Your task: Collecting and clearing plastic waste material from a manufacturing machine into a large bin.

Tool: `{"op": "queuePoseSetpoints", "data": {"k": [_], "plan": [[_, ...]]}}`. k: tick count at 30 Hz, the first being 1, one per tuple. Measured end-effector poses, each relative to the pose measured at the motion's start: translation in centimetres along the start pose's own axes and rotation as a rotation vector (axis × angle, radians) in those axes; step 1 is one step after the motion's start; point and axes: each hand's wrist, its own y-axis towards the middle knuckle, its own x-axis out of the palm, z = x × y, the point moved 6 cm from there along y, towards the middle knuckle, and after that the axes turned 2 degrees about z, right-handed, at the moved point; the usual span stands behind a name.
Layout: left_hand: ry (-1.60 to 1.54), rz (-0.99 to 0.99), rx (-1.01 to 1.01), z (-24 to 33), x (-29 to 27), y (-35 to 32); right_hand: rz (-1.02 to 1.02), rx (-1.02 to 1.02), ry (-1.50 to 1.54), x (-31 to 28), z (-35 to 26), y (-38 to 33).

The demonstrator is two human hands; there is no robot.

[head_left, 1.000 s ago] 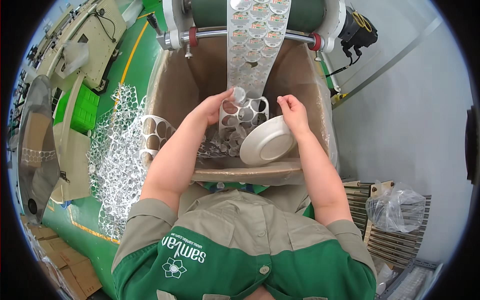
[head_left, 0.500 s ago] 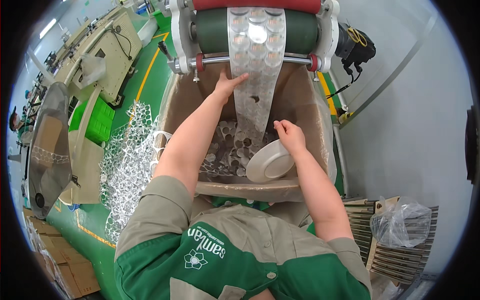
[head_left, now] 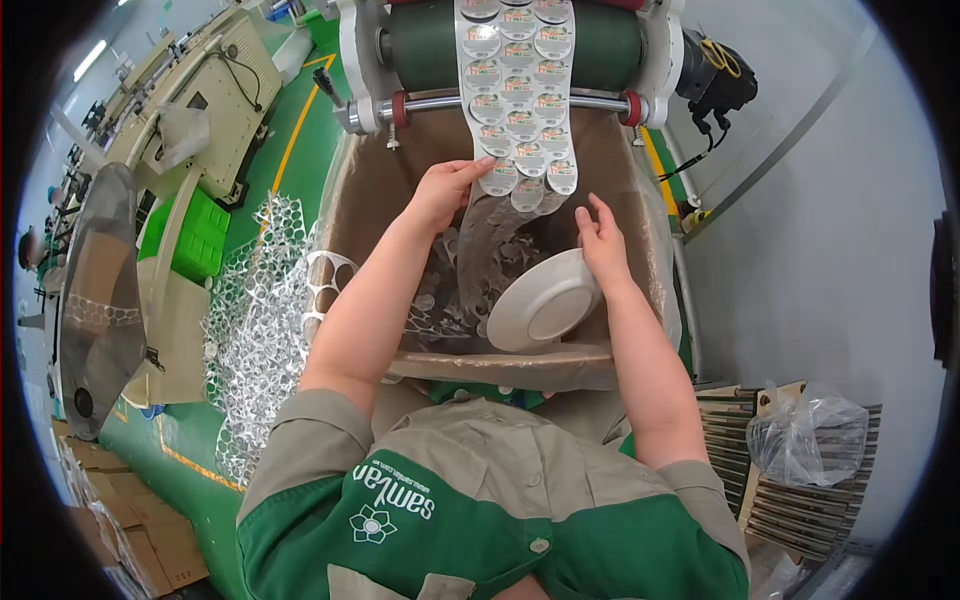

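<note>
Green floor (head_left: 205, 500) and grey wall (head_left: 820, 200) surround your station. Before you stands a brown bin (head_left: 505, 372) with a clear plastic liner. Above its far side runs a dark green roller (head_left: 420, 50). From this roller, the label strip (head_left: 518, 95) hangs into the bin. Toward the bin's near right side, a white plate (head_left: 545, 305) is tilted. Your left hand (head_left: 442, 195) pinches the strip's left edge. Your right hand (head_left: 604, 252) meets the plate's rim, thumb and forefinger parted; whether its other fingers grip cannot be determined.
</note>
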Motion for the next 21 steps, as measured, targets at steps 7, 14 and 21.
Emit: {"op": "queuePoseSetpoints", "data": {"k": [7, 14, 21], "plan": [[-0.158, -0.037, -0.087, -1.5, -0.2, -3.0, -0.119, 0.031, 0.226, 1.2, -0.6, -0.3], [-0.143, -0.22, -0.142, -3.9, -0.1, -3.2, -0.152, 0.098, 0.243, 1.8, 2.2, 0.3], [-0.131, -0.257, -0.251, -5.6, -0.5, -3.2, -0.246, -0.021, 0.347, 2.1, 0.7, -0.5]]}}
